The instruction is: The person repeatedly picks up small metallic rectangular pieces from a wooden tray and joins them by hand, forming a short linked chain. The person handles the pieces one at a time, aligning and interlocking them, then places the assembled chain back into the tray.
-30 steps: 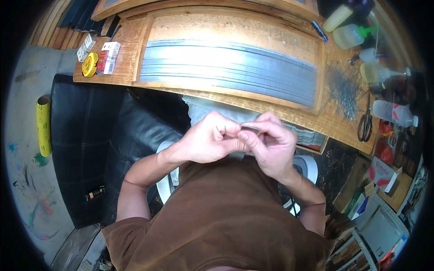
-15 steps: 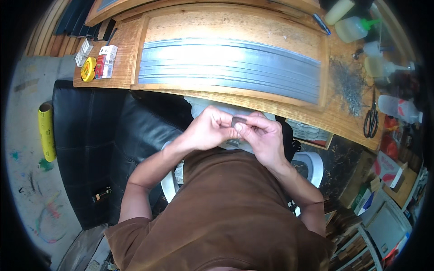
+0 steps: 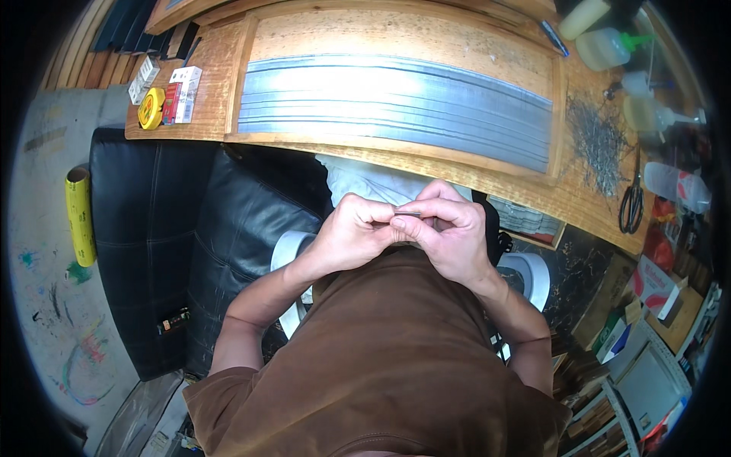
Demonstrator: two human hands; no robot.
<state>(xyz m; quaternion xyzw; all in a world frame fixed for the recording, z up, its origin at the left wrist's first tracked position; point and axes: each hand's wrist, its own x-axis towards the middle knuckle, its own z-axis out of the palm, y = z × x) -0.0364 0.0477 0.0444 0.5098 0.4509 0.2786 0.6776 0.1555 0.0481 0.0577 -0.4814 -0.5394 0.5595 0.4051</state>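
Note:
Above my lap, my left hand [image 3: 355,233] and my right hand [image 3: 455,230] meet. Pinched between their thumbs and fingers is a small dark, flat piece [image 3: 408,214], seen nearly edge-on; my fingertips cover much of it, and its kind cannot be made out. Both hands are closed, just short of the bench's front edge. Beyond them, a wooden bench [image 3: 205,91] carries a framed recess with grey metal strips [image 3: 396,103] lying lengthwise in it.
On the bench's left lie a yellow tape measure [image 3: 151,108] and small boxes [image 3: 185,93]. At the right are a pile of thin metal pins [image 3: 598,141], black scissors [image 3: 631,202] and squeeze bottles [image 3: 604,49]. A black padded seat [image 3: 145,251] stands to my left.
The small piece has turned from showing its flat brown face to nearly edge-on. Both hands still hold it and sit slightly lower in view.

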